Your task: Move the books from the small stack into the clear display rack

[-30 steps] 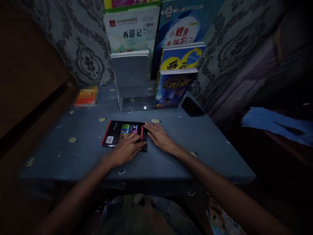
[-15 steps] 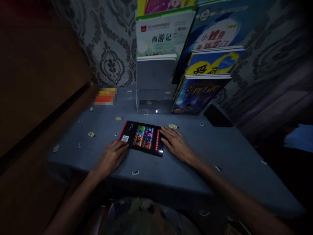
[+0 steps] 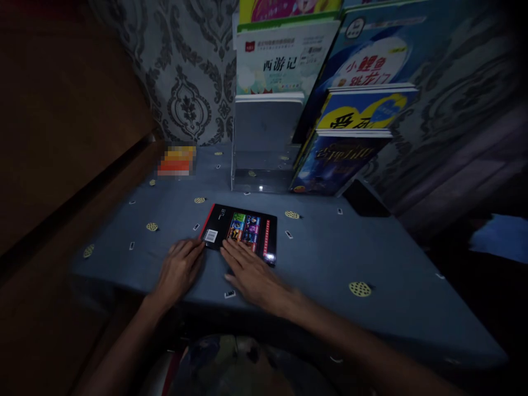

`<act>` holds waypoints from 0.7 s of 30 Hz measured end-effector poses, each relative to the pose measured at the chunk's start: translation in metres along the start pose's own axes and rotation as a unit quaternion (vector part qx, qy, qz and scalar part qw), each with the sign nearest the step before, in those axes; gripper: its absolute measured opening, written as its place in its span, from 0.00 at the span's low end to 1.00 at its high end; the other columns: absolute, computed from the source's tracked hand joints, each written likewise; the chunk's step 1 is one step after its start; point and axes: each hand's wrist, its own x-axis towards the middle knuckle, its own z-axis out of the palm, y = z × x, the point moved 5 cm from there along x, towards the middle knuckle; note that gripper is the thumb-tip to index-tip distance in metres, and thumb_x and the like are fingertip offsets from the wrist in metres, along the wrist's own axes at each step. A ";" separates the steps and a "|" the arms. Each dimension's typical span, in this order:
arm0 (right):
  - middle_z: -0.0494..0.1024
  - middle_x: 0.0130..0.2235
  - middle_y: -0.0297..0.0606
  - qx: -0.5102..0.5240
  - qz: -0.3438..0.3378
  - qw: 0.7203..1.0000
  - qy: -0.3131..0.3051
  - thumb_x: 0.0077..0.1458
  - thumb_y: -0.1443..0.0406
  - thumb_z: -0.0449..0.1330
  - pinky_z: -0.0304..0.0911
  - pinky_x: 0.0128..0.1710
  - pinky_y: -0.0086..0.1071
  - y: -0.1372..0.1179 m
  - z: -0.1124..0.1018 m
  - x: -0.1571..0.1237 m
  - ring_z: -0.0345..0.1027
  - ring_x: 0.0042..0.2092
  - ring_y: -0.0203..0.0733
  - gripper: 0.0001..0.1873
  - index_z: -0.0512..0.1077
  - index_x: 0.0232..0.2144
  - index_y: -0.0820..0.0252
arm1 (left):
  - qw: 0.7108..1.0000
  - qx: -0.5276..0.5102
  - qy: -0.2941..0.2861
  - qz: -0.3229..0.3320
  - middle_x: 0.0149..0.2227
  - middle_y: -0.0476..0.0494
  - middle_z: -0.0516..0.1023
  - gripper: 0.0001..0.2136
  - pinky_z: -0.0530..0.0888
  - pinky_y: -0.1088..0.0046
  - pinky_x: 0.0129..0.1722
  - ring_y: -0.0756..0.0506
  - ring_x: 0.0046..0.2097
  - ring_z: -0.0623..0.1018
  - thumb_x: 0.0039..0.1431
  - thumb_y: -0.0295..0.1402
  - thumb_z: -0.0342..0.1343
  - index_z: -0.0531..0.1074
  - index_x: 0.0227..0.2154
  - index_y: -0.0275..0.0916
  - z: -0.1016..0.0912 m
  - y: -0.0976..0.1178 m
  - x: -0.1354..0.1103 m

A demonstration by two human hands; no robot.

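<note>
A black book [image 3: 221, 224] lies flat on the grey tablecloth in front of me, its red spine edge to the left. The side facing up carries a barcode label and a block of small colourful pictures. At its lower left corner are the fingertips of my left hand [image 3: 178, 269], which lies low on the cloth with fingers stretched out. My right hand [image 3: 256, 279] is open, its extended fingers over the book's near edge and covering part of the pictures. Neither hand is wrapped round the book.
Behind the book stands a clear book stand [image 3: 264, 179] with several upright books, among them a white-green one [image 3: 274, 71] and a dark blue one [image 3: 334, 165]. A dark flat object [image 3: 367, 199] lies right of it. A blurred orange item [image 3: 176, 161] lies at the back left.
My right hand has moved left and nearer to me, from the book's right edge to its near edge. My left hand has shifted slightly left. The book has hardly moved.
</note>
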 end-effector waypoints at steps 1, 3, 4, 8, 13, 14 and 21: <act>0.55 0.67 0.49 -0.006 0.008 1.000 0.012 0.64 0.60 0.52 0.50 0.67 0.48 0.009 -0.003 -0.011 0.44 0.69 0.48 0.31 0.53 0.66 0.64 | 1.000 0.001 -0.001 0.000 0.46 0.39 0.77 0.12 0.73 0.60 0.45 0.41 0.47 0.75 0.66 0.29 0.48 0.71 0.49 0.39 -0.001 0.000 0.000; 0.56 0.67 0.49 -0.020 0.029 0.999 0.037 0.64 0.61 0.52 0.52 0.66 0.49 0.026 -0.011 -0.035 0.46 0.69 0.49 0.32 0.51 0.67 0.62 | 1.000 0.009 -0.004 -0.007 0.45 0.39 0.77 0.11 0.73 0.59 0.45 0.40 0.47 0.75 0.66 0.31 0.49 0.71 0.48 0.39 -0.002 0.000 0.002; 0.57 0.67 0.49 -0.026 0.041 0.998 0.048 0.64 0.62 0.51 0.52 0.66 0.50 0.034 -0.015 -0.046 0.47 0.68 0.49 0.32 0.50 0.67 0.62 | 1.000 0.015 -0.008 -0.010 0.45 0.39 0.77 0.11 0.73 0.58 0.46 0.40 0.47 0.75 0.66 0.33 0.50 0.72 0.47 0.39 -0.002 0.002 0.003; 0.61 0.65 0.47 -0.042 0.086 0.993 0.076 0.64 0.61 0.52 0.53 0.65 0.54 0.052 -0.028 -0.070 0.51 0.67 0.48 0.30 0.53 0.66 0.59 | 0.998 0.028 -0.055 0.007 0.50 0.35 0.75 0.18 0.69 0.51 0.54 0.37 0.52 0.73 0.63 0.44 0.53 0.70 0.48 0.36 0.010 0.017 0.020; 0.67 0.62 0.48 -0.036 0.094 0.991 0.085 0.60 0.59 0.57 0.53 0.63 0.57 0.048 -0.040 -0.068 0.59 0.64 0.51 0.29 0.61 0.62 0.59 | 0.988 0.020 -0.132 0.078 0.64 0.30 0.61 0.36 0.60 0.43 0.61 0.34 0.66 0.59 0.60 0.56 0.49 0.56 0.63 0.36 0.042 0.047 0.047; 0.68 0.61 0.49 -0.036 0.092 0.992 0.085 0.59 0.59 0.58 0.54 0.63 0.58 0.045 -0.042 -0.069 0.60 0.63 0.52 0.29 0.62 0.61 0.59 | 0.986 0.018 -0.145 0.084 0.65 0.29 0.60 0.39 0.58 0.42 0.61 0.33 0.67 0.57 0.58 0.59 0.48 0.55 0.64 0.37 0.046 0.051 0.049; 0.74 0.56 0.48 -0.036 0.031 0.996 0.079 0.56 0.60 0.61 0.57 0.60 0.59 0.002 -0.041 -0.116 0.67 0.57 0.53 0.30 0.64 0.60 0.59 | 0.970 -0.007 -0.199 0.140 0.66 0.28 0.57 0.51 0.56 0.41 0.62 0.31 0.68 0.55 0.47 0.64 0.55 0.48 0.67 0.37 0.032 0.078 0.007</act>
